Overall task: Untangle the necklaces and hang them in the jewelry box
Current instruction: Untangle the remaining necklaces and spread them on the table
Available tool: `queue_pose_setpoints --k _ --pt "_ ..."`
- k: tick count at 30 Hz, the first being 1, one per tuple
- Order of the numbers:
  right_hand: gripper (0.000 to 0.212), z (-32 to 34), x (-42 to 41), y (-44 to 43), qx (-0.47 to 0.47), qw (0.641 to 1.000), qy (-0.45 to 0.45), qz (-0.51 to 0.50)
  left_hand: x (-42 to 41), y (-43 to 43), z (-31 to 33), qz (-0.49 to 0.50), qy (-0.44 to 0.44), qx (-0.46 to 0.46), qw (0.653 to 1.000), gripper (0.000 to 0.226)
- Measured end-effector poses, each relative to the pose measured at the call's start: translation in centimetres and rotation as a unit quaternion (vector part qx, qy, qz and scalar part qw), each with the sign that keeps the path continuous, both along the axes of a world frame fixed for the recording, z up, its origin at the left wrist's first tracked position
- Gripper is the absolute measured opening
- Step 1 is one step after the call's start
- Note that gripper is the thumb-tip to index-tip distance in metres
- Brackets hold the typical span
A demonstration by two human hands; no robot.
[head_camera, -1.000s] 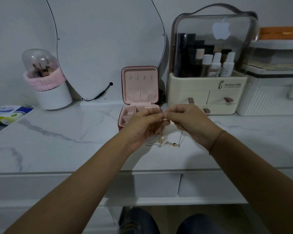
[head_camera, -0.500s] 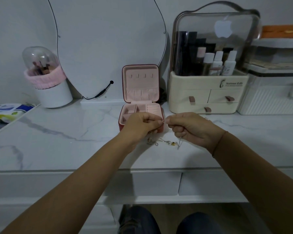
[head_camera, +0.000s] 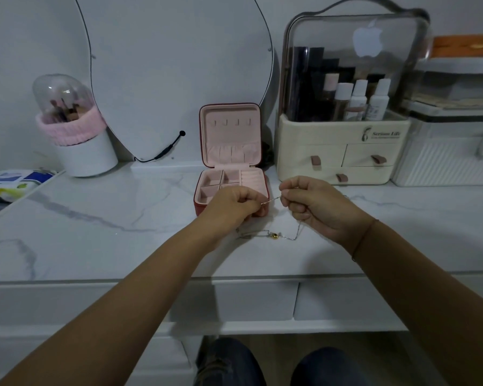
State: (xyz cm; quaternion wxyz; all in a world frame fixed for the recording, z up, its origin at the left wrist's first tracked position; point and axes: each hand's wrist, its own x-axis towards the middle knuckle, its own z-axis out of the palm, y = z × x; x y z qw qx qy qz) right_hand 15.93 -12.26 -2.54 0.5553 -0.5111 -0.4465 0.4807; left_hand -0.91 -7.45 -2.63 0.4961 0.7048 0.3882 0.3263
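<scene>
A small red jewelry box (head_camera: 230, 151) with pink lining stands open on the marble vanity top, its lid upright with a row of small hooks. Just in front of it my left hand (head_camera: 232, 204) and my right hand (head_camera: 315, 204) each pinch a thin necklace chain (head_camera: 272, 201) stretched taut between them. More chain hangs from my right hand and lies tangled on the marble below, with a small gold bead (head_camera: 274, 235) on it. Part of the box's front edge is hidden behind my left hand.
A cream cosmetics organiser (head_camera: 343, 151) with a clear lid stands right of the box, a white ribbed case (head_camera: 446, 160) beyond it. An oval mirror (head_camera: 176, 65) leans behind. A brush holder (head_camera: 81, 140) and a tissue pack (head_camera: 11, 185) sit at the left.
My hands have moved apart and lower toward the table, so a short length of chain now stretches between them. The hanging chain and bead have settled on the marble.
</scene>
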Motion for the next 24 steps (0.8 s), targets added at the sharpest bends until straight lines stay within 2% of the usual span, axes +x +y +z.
queue_pose_setpoints --k 3,10,14,20,24 --pt "0.015 -0.2 0.1 0.0 0.007 1.000 -0.019 -0.001 -0.2 0.0 0.2 -0.007 0.004 0.000 1.000 0.011" --pt "0.009 -1.0 -0.2 -0.4 0.030 0.991 -0.130 -0.017 -0.4 0.4 0.0 -0.007 0.030 0.048 0.998 0.005" --pt "0.006 -1.4 -0.5 -0.5 0.038 0.982 -0.180 -0.032 -0.2 0.3 0.3 -0.008 0.046 0.054 0.997 0.012" --pt "0.010 -2.1 -1.5 -0.6 0.093 0.969 -0.218 -0.066 0.0 0.0 0.2 -0.013 0.048 0.011 0.999 0.026" --pt "0.012 -2.5 -1.8 -0.8 0.148 0.927 -0.321 -0.129 0.2 -0.1 0.0 -0.009 0.045 0.000 0.999 0.025"
